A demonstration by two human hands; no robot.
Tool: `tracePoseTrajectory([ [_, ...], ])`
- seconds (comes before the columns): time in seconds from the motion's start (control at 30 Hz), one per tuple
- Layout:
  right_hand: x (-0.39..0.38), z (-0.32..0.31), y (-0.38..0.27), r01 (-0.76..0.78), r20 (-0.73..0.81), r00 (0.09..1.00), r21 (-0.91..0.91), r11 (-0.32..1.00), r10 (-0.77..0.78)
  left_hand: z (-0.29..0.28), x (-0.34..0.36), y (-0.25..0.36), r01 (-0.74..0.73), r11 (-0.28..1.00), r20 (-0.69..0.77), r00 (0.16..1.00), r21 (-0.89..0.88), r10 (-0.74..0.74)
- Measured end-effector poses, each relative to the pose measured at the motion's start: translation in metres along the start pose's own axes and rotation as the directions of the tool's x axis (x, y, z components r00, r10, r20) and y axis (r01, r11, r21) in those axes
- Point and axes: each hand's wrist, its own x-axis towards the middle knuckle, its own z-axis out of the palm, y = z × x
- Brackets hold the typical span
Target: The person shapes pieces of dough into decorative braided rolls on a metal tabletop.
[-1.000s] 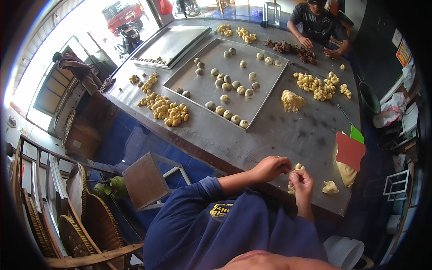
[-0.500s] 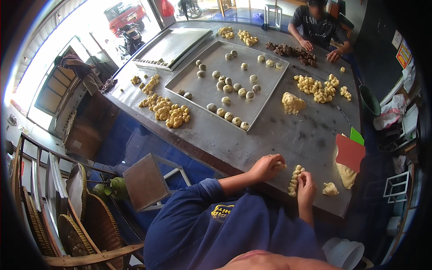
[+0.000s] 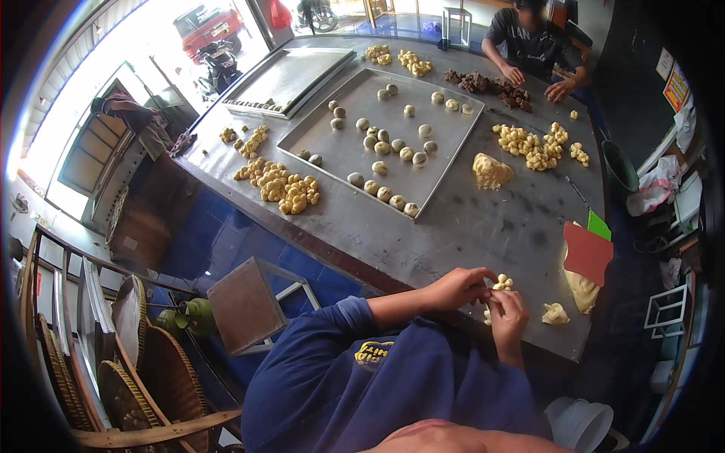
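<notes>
My left hand and my right hand meet at the fingertips above the near edge of the metal table. The left is pinched round a piece of dough, mostly hidden by the fingers. My right fingers are bent and pressed together against it; what they grip is hidden. Small pale dough balls show just beyond the hands, and more peek out under my right hand. A loose lump of dough lies to the right. Past it, a larger dough mass is partly covered by a red sheet.
A large metal tray holds filled balls; another tray lies behind it. Dough piles sit left, others right, beside a crumbly yellow block. Across the table a person works by brown filling. A stool stands left.
My left hand has moved right to meet my right hand, which has shifted slightly left and now covers part of the dough row. The far person's hand has moved slightly.
</notes>
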Motion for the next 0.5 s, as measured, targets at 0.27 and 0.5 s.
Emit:
tracePoseTrajectory([
  [0.27,-0.005,-0.027,0.008,-0.362,0.095,0.806,0.86,0.36,0.585,-0.01,0.011,-0.033,-0.04,0.945,-0.226,0.967,0.326,0.119],
  [0.5,-0.022,-0.032,0.038,-0.313,-0.106,0.944,0.006,0.95,0.312,-0.022,-0.003,-0.042,-0.004,0.955,-0.327,0.939,0.297,0.106],
])
